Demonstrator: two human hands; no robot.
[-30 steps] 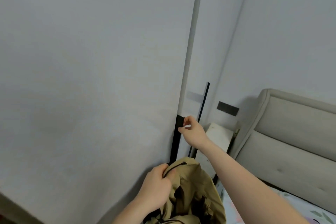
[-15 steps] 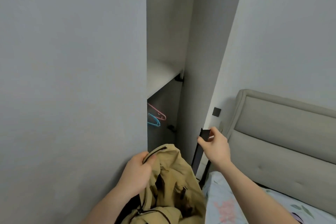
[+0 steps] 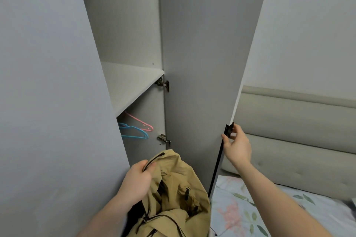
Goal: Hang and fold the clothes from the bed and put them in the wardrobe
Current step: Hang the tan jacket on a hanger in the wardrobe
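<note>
My left hand [image 3: 137,183] grips the collar of a bunched tan jacket [image 3: 177,196] with dark zips, held low in front of the wardrobe. My right hand [image 3: 237,145] holds the black handle [image 3: 228,130] on the edge of the grey wardrobe door [image 3: 200,63], which stands swung wide open. Inside, a pale shelf [image 3: 129,84] spans the compartment. Below it hang a pink hanger [image 3: 141,122] and a blue hanger [image 3: 133,132].
The other wardrobe door [image 3: 48,102] is closed and fills the left side. A padded beige headboard [image 3: 296,132] and the bed with a floral sheet [image 3: 269,215] lie to the right, close behind the open door. Two metal hinges [image 3: 163,83] sit on the door's inner edge.
My right hand has pulled the wardrobe door from shut to wide open, swinging it right. The shelf and hangers have come into view. My left hand keeps the jacket.
</note>
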